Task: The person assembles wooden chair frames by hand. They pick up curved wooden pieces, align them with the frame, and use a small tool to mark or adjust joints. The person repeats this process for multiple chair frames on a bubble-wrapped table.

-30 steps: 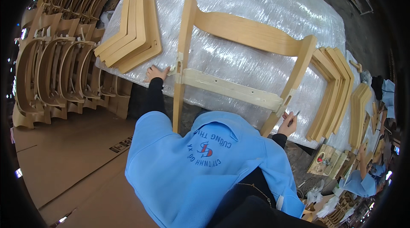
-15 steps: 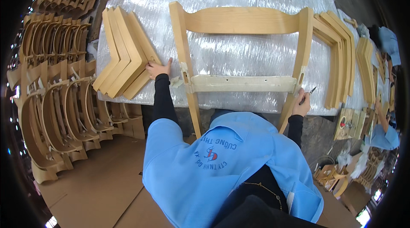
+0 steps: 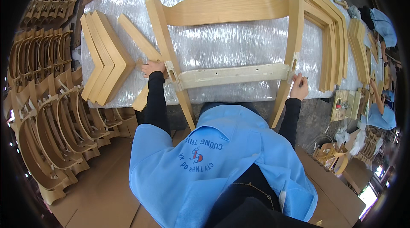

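Note:
A wooden chair back frame (image 3: 226, 9) lies in front of me, its two posts pointing toward my body. Pale masking covers its lower rail (image 3: 232, 74) and the joints, where slots show in the posts. My left hand (image 3: 152, 68) is closed over the bend of an angled wooden chair part (image 3: 139, 38), just left of the left post. That part lies apart from the stack of similar bent parts (image 3: 109, 55). Beside the right post, my right hand (image 3: 300, 87) is closed around a slim dark pen-like tool, mostly hidden by the fingers.
Clear bubble wrap (image 3: 243, 46) covers the table. More bent parts (image 3: 337, 36) stand stacked on its right side. Curved wooden frames (image 3: 51, 125) fill the floor at left. A board with a red spot (image 3: 345, 106) and a co-worker's arm (image 3: 378, 95) are at far right.
My left hand has pulled one bent part away from the left stack, toward the chair frame. My right hand stays by the right post, its tool now less visible. The view has shifted slightly.

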Available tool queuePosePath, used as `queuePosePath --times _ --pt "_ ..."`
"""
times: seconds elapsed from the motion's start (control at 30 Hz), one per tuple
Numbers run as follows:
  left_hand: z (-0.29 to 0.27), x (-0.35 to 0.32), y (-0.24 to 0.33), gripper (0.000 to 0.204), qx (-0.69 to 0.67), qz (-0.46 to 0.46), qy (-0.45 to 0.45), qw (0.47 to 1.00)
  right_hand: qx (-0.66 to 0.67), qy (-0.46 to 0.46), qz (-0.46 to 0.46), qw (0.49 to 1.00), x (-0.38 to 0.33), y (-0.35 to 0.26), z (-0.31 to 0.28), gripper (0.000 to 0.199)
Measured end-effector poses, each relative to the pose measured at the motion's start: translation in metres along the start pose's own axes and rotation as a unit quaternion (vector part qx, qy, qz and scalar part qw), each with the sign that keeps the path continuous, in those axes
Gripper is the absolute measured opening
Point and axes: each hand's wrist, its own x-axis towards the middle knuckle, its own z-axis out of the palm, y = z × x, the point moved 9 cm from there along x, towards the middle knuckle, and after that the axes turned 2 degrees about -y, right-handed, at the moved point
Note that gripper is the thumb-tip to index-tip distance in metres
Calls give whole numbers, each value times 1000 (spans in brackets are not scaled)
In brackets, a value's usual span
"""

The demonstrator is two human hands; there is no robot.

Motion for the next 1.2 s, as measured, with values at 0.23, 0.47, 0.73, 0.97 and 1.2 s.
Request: queuePosePath --times 0.23,0.47,0.73,0.97,1.2 --pt "-32 40 -9 68 -241 -7 -20 970 -65 -27 -29 997 26 2 6 43" --pt "-209 -5 -54 66 -753 62 -481 444 -75 -71 -38 994 43 14 22 48" --pt "-472 -184 -38 120 -788 508 -253 239 -134 -86 -64 985 59 18 25 50" --pt "-467 -275 -10 90 -727 621 -161 246 -149 -100 -96 979 56 11 29 50" --pt "-377 -253 -46 65 -741 323 255 531 -31 -136 -33 990 52 22 27 49"
